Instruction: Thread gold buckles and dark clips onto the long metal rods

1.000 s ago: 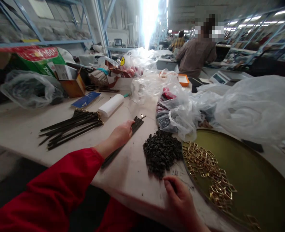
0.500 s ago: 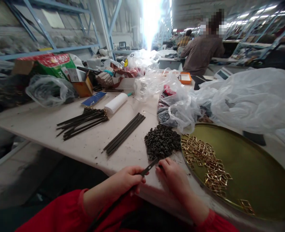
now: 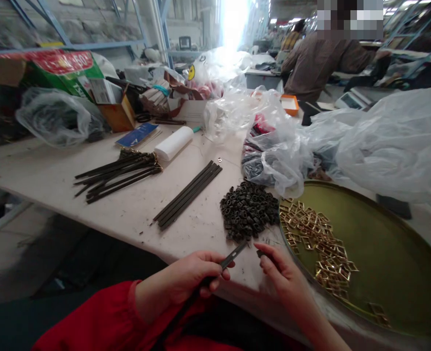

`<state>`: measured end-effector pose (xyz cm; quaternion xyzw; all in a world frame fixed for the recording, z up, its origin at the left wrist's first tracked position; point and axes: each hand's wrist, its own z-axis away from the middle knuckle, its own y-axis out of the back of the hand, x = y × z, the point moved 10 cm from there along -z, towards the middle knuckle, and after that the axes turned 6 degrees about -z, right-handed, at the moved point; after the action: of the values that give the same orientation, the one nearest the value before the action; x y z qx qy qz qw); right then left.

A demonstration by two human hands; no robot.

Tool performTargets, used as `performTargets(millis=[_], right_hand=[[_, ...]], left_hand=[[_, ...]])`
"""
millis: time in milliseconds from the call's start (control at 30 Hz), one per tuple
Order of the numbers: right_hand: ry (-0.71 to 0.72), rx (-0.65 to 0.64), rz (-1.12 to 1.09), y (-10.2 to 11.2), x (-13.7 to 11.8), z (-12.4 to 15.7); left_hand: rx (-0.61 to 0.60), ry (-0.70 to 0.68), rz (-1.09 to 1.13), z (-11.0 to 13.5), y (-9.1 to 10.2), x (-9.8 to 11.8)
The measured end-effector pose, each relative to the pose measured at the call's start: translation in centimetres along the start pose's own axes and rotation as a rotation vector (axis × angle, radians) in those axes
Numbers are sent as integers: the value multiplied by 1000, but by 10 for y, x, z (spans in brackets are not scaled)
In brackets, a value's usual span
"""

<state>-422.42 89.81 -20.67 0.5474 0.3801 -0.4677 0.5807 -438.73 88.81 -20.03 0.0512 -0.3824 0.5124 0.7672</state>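
Observation:
My left hand [image 3: 191, 275] is closed around a dark strap [image 3: 237, 251], whose slotted end points up and to the right past my thumb. The rest of the strap trails down toward my lap. In my right hand [image 3: 283, 275], a small dark strap loop [image 3: 260, 253] sits between thumb and fingers, a short way from the strap's tip. Just beyond both hands lies a pile of dark strap loops [image 3: 250, 209]. Several more dark straps [image 3: 188, 195] lie side by side on the table to the left of the pile.
A round gold-coloured tray [image 3: 383, 243] at the right holds many gold metal buckles [image 3: 325, 239]. Straps with buckles [image 3: 118, 173], a white roll [image 3: 174, 143] and a blue booklet [image 3: 138, 135] lie at the left. Plastic bags [image 3: 281, 151] cover the back; a person [image 3: 317, 63] stands beyond.
My right hand has moved right, away from the strap's end, and its fingers now show the small loop more plainly. My left hand keeps its hold on the strap. The view has tilted down slightly.

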Motion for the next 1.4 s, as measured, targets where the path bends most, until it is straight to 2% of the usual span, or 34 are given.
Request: performTargets(millis=[133,267,433,600,800,967,1100,1200,1400], right_hand=[[-278,-14,-361,-11,26,3],[-371,11,-542,-17,39,5],[-399,45,-620,-15,45,8],[-385,54,-683,-13,45,10],[-375,61,-738,-11,47,12],[-384,42,-739,-13,50,13],[-376,30,-741,-14,48,14],[-366,37,-762,-14,45,14],[-429,74,-908,-17,44,18]], left_hand=[[-47,-8,41,-5,-2,-2],[-108,11,153,-13,-3,-12],[-216,62,293,-16,-17,-23],[-250,93,349,-12,-30,-26],[-286,121,397,-13,-34,-37],[-327,92,427,-11,-36,-40],[-280,103,382,-11,-33,-43],[-154,44,237,-14,-24,-42],[100,-150,-159,-16,-8,-20]])
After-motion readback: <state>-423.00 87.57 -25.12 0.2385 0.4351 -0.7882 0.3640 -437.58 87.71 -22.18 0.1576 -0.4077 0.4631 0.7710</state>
